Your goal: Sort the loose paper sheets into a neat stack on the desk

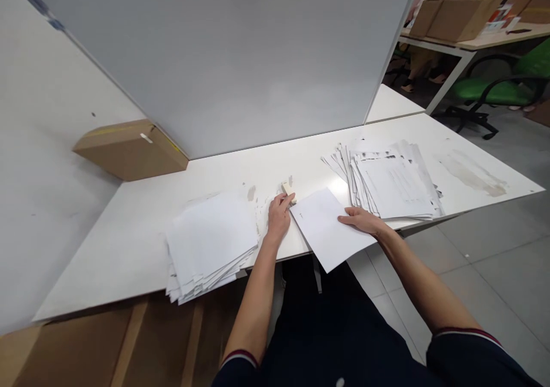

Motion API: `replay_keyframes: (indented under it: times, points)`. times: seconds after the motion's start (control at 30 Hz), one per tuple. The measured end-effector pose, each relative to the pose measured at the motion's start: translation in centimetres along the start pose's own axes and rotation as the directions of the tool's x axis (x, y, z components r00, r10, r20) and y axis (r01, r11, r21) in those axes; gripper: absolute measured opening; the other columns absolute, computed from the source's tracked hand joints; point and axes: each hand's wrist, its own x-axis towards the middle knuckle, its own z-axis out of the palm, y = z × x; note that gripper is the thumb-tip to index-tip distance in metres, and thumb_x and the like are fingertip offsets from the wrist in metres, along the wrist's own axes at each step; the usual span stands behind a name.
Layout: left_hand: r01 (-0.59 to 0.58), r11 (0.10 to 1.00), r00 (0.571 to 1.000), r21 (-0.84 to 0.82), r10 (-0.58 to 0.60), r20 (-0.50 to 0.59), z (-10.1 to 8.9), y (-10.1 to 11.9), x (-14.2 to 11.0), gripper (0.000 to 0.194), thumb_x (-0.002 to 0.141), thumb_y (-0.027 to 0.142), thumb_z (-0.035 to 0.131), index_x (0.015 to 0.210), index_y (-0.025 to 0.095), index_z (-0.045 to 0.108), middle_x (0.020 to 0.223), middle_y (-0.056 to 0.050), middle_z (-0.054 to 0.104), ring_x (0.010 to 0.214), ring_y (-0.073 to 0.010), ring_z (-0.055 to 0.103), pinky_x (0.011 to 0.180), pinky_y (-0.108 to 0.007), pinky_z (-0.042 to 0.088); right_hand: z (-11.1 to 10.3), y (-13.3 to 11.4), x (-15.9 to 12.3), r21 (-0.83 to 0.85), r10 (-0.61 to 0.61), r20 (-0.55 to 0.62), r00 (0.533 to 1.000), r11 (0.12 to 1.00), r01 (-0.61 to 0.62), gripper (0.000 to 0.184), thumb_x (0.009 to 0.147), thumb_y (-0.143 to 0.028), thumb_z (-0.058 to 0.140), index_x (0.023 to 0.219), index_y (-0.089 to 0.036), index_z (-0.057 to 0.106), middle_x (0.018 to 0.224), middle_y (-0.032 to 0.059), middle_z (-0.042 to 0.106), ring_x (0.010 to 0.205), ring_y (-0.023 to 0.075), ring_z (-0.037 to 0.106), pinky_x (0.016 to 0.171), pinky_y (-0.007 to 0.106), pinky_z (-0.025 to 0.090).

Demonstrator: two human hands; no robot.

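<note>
My left hand (pixel 279 216) is closed around a small cream-coloured stapler (pixel 286 188) on the table. A corner of some white paper sheets (pixel 329 229) meets the stapler's near end; whether it is between the jaws I cannot tell. My right hand (pixel 363 222) grips these sheets at their right side, thumb on top. The sheets lie tilted, with their near part sticking out past the table's front edge. Left of my hands rests a stack of white paper (pixel 210 232). On the right lies a looser, fanned stack of printed papers (pixel 393 183).
The white table (pixel 141 221) carries a large whiteboard (pixel 240 60) standing at its back. A cardboard box (pixel 133 149) sits at the back left. More cardboard (pixel 86 347) is below the front edge. A green chair (pixel 494 92) and stacked boxes (pixel 468 17) are at the far right.
</note>
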Motion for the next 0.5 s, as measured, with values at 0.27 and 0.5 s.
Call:
replay_keyframes:
  times: [0.27,0.5]
  points:
    - [-0.012,1.0,1.0,0.011,0.012,-0.01,0.06,-0.04,-0.07,0.057,0.074,-0.002,0.034,0.12,0.024,0.058,0.119,-0.007,0.051,0.107,-0.0194,0.047,0.098,-0.037,0.04,0.22,-0.32,0.56,0.046,0.026,-0.04,0.999,0.999,-0.024,0.032,0.078,-0.046,0.058,0.091,-0.017,0.063,0.094,0.0086,0.07,0.076,0.0196,0.064,0.065,0.028,0.048]
    - [-0.026,0.998,1.0,0.051,0.026,-0.005,0.31,-0.27,-0.07,0.056,0.074,-0.002,0.036,0.119,0.022,0.059,0.119,-0.009,0.051,0.105,-0.0202,0.048,0.097,-0.038,0.04,0.48,0.05,1.01,0.063,0.016,-0.05,0.999,0.998,-0.013,0.033,0.077,-0.047,0.058,0.092,-0.018,0.062,0.096,0.0095,0.07,0.078,0.0206,0.065,0.067,0.03,0.05]
